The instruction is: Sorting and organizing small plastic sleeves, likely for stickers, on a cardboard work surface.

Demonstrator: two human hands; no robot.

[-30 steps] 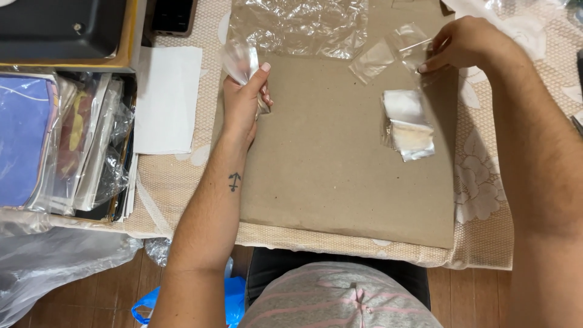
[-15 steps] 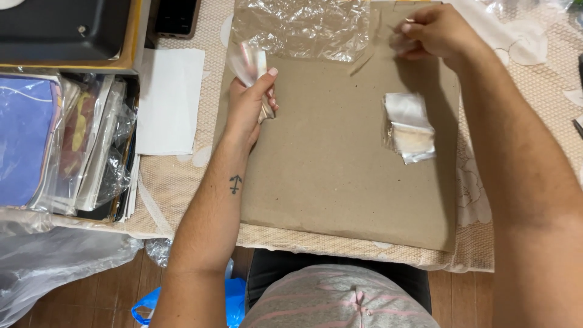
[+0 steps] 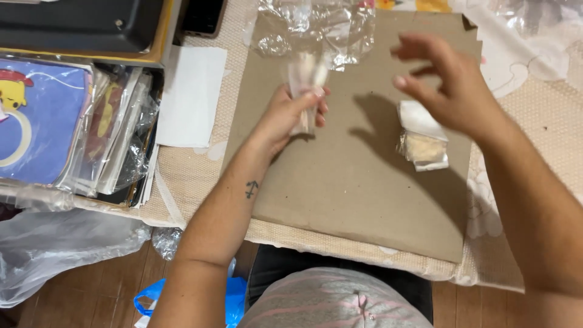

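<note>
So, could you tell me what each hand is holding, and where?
The left hand grips a small clear packet by its lower half; the right hand holds nothing.

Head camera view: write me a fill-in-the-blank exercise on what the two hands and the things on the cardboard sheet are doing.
1. The left hand grips a small clear ____ with pale contents.
2. The right hand hovers with fingers spread and holds ____.
3. The small white packet lies on the brown ____ sheet, under the right hand.
4. Crumpled clear plastic film lies at the sheet's ____ edge, beyond the left hand.

Missing words: bag; nothing; cardboard; far
</note>
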